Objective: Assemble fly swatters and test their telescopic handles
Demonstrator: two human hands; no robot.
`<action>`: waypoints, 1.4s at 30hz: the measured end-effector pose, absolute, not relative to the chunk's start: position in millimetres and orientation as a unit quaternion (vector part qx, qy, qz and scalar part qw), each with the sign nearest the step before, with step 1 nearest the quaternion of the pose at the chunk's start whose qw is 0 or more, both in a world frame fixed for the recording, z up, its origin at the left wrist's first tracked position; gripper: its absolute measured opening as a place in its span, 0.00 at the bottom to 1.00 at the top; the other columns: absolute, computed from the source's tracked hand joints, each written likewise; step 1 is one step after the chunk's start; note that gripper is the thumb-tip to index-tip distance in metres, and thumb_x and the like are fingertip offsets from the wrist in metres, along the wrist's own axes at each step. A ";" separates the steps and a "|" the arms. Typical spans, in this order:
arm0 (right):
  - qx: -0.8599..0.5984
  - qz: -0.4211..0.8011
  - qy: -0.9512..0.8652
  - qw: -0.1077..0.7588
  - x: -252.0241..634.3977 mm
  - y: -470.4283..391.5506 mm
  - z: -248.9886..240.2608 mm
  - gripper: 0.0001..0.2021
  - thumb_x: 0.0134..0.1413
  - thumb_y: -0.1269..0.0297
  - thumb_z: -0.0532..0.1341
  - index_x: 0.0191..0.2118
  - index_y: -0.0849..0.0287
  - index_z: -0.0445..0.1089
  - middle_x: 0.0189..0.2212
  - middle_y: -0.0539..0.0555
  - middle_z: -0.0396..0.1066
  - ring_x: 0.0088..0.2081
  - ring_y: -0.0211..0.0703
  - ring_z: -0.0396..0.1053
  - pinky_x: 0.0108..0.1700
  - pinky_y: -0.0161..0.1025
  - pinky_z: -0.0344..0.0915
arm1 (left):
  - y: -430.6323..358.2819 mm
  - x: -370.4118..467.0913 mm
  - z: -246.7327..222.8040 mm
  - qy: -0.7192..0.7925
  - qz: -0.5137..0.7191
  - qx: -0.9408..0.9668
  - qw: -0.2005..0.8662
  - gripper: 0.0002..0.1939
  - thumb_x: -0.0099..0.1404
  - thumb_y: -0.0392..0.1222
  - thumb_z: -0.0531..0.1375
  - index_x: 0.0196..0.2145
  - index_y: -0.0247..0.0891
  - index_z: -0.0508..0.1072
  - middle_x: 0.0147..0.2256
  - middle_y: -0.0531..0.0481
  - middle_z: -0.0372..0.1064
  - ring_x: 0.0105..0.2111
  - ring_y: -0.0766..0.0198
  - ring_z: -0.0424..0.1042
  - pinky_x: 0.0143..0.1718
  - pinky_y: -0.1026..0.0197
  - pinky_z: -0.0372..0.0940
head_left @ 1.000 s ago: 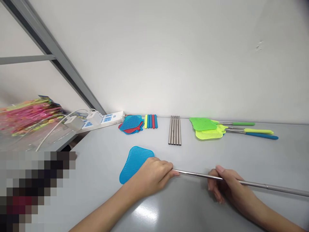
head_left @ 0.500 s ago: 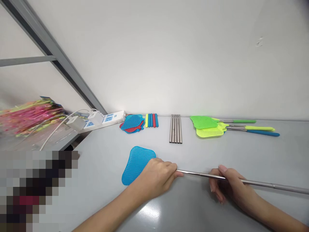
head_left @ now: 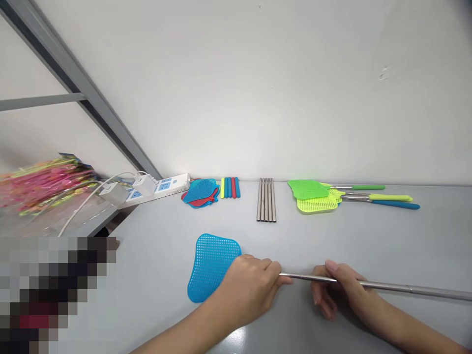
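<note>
A blue perforated fly swatter head (head_left: 212,263) and a long, drawn-out telescopic metal rod (head_left: 391,287) lie on one line in front of me. My left hand (head_left: 254,285) is wrapped round the place where they meet and hides the joint. The rod runs rightward from that fist out of view. Around its middle part my right hand (head_left: 341,285) has the thumb on top and the fingers curled loosely beneath.
Along the wall lie blue and red swatter heads (head_left: 202,191), several coloured handle grips (head_left: 230,188), short metal rods (head_left: 266,200) and fly swatters with handles (head_left: 319,204). At left are a power strip (head_left: 177,184) with white plugs and a bagged bundle (head_left: 47,182). The grey table (head_left: 155,275) meets the wall.
My left hand and the blue swatter head have shifted slightly right and toward me. The right hand has slid a little left along the rod. The view has tilted slightly.
</note>
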State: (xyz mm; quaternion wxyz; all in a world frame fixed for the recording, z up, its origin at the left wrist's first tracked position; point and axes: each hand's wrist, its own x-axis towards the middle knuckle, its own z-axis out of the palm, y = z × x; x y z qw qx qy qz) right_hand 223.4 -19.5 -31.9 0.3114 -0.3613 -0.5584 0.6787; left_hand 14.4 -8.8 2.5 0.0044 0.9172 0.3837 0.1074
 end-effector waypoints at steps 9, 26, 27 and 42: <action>-0.369 0.666 -0.574 0.300 221.5 -19.8 -26.9 0.27 0.59 0.54 0.39 0.24 0.63 0.68 0.15 0.52 0.63 0.20 0.37 0.60 0.25 0.35 0.55 | -9.2 16.1 8.7 0.391 0.069 0.916 0.063 0.18 0.66 0.46 0.41 0.23 0.37 0.60 0.20 0.54 0.66 0.18 0.67 0.62 0.20 0.64 0.48; -0.378 0.694 -0.517 0.329 223.3 -12.2 -28.9 0.24 0.59 0.56 0.44 0.23 0.64 0.67 0.14 0.51 0.63 0.18 0.35 0.60 0.23 0.33 0.57 | 3.5 -1.3 17.0 0.306 0.090 0.941 0.111 0.20 0.66 0.35 0.42 0.55 0.46 0.56 0.24 0.54 0.63 0.24 0.69 0.61 0.24 0.67 0.52; -0.377 0.694 -0.518 0.330 223.5 -12.4 -28.7 0.24 0.59 0.57 0.43 0.23 0.64 0.67 0.14 0.51 0.63 0.18 0.35 0.60 0.23 0.33 0.57 | 3.6 -1.3 16.8 0.304 0.087 0.941 0.116 0.20 0.66 0.35 0.42 0.55 0.46 0.56 0.24 0.54 0.63 0.24 0.69 0.61 0.24 0.67 0.52; -0.387 0.715 -0.476 0.336 224.9 -8.7 -29.5 0.23 0.57 0.53 0.45 0.22 0.65 0.66 0.12 0.51 0.62 0.16 0.35 0.59 0.20 0.32 0.54 | 19.6 -15.4 22.1 0.434 0.178 0.880 0.072 0.15 0.61 0.52 0.50 0.42 0.48 0.70 0.53 0.52 0.59 0.52 0.59 0.57 0.55 0.46 0.38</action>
